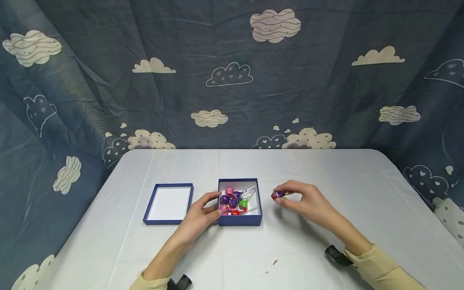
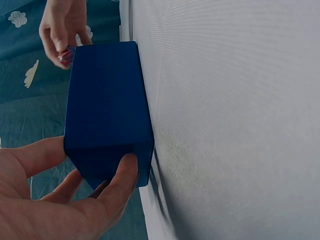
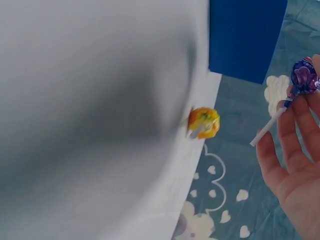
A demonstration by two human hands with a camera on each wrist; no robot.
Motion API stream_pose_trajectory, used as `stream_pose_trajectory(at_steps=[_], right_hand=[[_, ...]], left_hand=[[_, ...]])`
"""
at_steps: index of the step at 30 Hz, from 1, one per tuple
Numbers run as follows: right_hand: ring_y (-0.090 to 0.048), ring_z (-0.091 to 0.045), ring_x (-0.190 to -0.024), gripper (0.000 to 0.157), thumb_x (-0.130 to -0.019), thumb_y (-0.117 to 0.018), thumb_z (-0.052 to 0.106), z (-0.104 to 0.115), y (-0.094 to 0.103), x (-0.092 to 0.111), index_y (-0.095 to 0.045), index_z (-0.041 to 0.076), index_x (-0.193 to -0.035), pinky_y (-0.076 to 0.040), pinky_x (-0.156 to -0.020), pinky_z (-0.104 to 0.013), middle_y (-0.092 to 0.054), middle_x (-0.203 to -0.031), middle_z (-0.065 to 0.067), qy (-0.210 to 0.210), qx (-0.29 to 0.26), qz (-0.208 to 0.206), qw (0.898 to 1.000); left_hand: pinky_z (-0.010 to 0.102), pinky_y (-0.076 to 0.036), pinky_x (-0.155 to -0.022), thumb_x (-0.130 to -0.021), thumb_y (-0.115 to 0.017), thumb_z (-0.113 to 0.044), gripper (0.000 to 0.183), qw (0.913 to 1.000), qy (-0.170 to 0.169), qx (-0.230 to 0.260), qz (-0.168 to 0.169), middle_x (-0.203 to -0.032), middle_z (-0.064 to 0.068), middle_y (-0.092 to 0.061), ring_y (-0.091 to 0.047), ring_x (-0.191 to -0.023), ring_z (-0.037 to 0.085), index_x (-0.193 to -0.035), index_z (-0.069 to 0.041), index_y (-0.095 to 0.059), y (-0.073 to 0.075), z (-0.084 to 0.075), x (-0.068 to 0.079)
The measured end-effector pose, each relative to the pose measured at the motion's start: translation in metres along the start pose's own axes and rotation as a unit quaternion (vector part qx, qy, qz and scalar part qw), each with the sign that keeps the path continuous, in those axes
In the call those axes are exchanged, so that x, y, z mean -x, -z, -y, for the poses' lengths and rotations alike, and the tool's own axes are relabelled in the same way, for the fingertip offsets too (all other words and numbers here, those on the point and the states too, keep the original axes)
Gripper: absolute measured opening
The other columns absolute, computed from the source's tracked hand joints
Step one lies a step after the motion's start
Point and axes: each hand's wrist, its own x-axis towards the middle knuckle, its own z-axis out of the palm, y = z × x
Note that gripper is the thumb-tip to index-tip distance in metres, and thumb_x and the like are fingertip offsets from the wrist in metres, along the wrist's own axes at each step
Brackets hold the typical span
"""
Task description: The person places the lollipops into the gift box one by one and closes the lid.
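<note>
A blue box (image 1: 240, 220) with a white inside stands open on the table and holds several wrapped lollipops (image 1: 233, 201) in purple, pink, green and red. My left hand (image 1: 198, 213) holds the box at its left end; thumb and fingers touch the rim and side in the left wrist view. To the right of the box, my right hand (image 1: 308, 201) pinches a purple-wrapped lollipop (image 3: 303, 77) by its head, its white stick hanging free. Below that hand, a yellow-wrapped lollipop (image 3: 204, 123) lies on the table, mostly hidden by the hand in the head view.
The blue-rimmed lid (image 1: 168, 204) lies to the left of the box, white inside facing up. A white cloth covers the table (image 1: 304, 257), with small brown specks near the front. Behind it hangs a dark curtain (image 1: 308, 88) with cloud patterns.
</note>
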Motion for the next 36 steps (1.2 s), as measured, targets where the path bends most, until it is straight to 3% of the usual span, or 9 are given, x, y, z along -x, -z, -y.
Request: stream_pose_trajectory(at_steps=[5,11,21,28,34,36], right_hand=[[-0.062,-0.009,-0.098,0.024,-0.088,-0.076,0.032,0.010,-0.004,-0.005,-0.071,0.028,-0.111,-0.045,-0.095,-0.046,-0.067,-0.105,0.016,0.001,-0.019,-0.016,1.000],[-0.060,-0.012,-0.104,0.028,-0.086,-0.078,0.024,0.021,-0.012,-0.013,-0.071,0.027,-0.113,-0.041,-0.100,-0.048,-0.067,-0.111,0.013,0.009,-0.058,-0.024,0.998],[-0.059,-0.009,-0.108,0.026,-0.089,-0.075,0.029,0.031,-0.027,-0.026,-0.070,0.032,-0.114,-0.042,-0.100,-0.048,-0.065,-0.113,0.016,0.036,-0.072,-0.005,0.997],[-0.059,-0.010,-0.109,0.028,-0.089,-0.075,0.028,0.038,-0.038,-0.037,-0.070,0.030,-0.116,-0.043,-0.099,-0.051,-0.065,-0.113,0.015,0.071,-0.088,0.026,0.993],[-0.061,-0.013,-0.105,0.029,-0.088,-0.076,0.024,0.042,-0.050,-0.048,-0.071,0.015,-0.116,-0.048,-0.093,-0.050,-0.069,-0.112,0.003,0.081,-0.075,0.072,0.991],[-0.061,-0.012,-0.105,0.030,-0.088,-0.076,0.026,0.035,-0.055,-0.052,-0.071,0.015,-0.116,-0.048,-0.092,-0.051,-0.068,-0.112,0.005,0.077,-0.071,0.088,0.991]], left_hand=[[0.042,-0.050,-0.093,-0.094,-0.059,-0.004,0.052,1.0000,-0.003,0.000,-0.001,-0.150,0.022,-0.036,-0.051,-0.126,0.038,-0.144,-0.005,-0.045,0.000,0.000,-0.001],[0.043,-0.050,-0.094,-0.094,-0.059,-0.005,0.052,1.0000,0.001,-0.006,-0.001,-0.150,0.022,-0.036,-0.051,-0.126,0.038,-0.144,-0.006,-0.046,0.000,-0.002,0.000],[0.043,-0.049,-0.095,-0.094,-0.059,-0.005,0.051,1.0000,0.002,-0.007,0.001,-0.150,0.022,-0.036,-0.050,-0.127,0.038,-0.144,-0.007,-0.046,0.001,-0.002,0.000],[0.044,-0.049,-0.095,-0.094,-0.060,-0.004,0.051,1.0000,-0.003,0.001,-0.001,-0.149,0.024,-0.037,-0.050,-0.126,0.039,-0.144,-0.006,-0.046,0.001,-0.003,0.001],[0.043,-0.050,-0.095,-0.095,-0.059,-0.005,0.051,1.0000,-0.004,-0.004,0.002,-0.151,0.022,-0.036,-0.049,-0.127,0.038,-0.144,-0.007,-0.046,0.002,-0.002,0.001],[0.043,-0.049,-0.095,-0.095,-0.059,-0.005,0.050,1.0000,-0.005,-0.007,0.002,-0.151,0.022,-0.036,-0.049,-0.128,0.038,-0.144,-0.007,-0.047,0.002,-0.001,0.000]])
